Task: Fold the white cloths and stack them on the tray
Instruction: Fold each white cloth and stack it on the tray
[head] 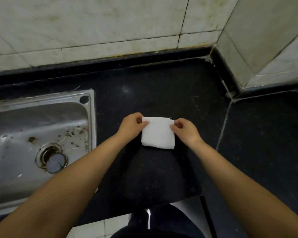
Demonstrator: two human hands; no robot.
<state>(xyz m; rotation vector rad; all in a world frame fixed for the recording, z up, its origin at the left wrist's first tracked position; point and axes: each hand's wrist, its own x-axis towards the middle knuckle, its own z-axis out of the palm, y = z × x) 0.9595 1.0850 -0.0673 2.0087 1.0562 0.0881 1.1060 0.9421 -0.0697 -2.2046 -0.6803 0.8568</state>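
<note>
A small white cloth [158, 133], folded into a thick square, lies at the far end of a black tray [162, 182] on the dark countertop. My left hand [131, 124] pinches the cloth's far left corner between thumb and fingers. My right hand [184, 129] pinches the far right corner the same way. The near folded edge of the cloth rests on the tray. No other cloth is in view.
A stainless steel sink [38, 138] with debris and a drain plug sits to the left, close to the tray's edge. Tiled walls [110, 23] close off the back and the right corner. The black countertop [265, 134] stretches to the right. Pale floor tiles [91, 227] show below.
</note>
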